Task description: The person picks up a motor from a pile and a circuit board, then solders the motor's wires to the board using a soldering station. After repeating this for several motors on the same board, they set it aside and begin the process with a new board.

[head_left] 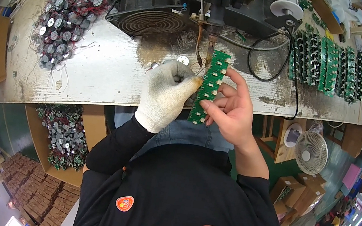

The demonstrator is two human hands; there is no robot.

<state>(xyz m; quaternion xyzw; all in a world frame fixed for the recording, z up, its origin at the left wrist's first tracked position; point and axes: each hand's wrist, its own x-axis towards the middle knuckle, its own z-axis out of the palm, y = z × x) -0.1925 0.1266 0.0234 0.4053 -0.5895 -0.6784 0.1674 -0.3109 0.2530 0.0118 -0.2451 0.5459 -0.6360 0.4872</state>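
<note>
My right hand (232,104), bare, grips a long green circuit board strip (210,87) by its lower part, thumb on the face and fingers behind. Small pale connectors run along the strip. My left hand (168,92), in a white knit glove, pinches thin wires at the board's left edge. Just past the glove shows a small round silver part (182,60); whether the wires belong to it I cannot tell. The strip's upper end is beneath the tip of an upright soldering iron (211,47). Beside that tip hangs a thin curved feed tube (199,45).
Several round silver parts with red wires (71,15) are heaped at the left. A black fan unit (154,14) stands behind the iron. Rows of circuit boards (328,65) line the right, past a black cable (297,84). Below the table's left side is a filled carton (63,137).
</note>
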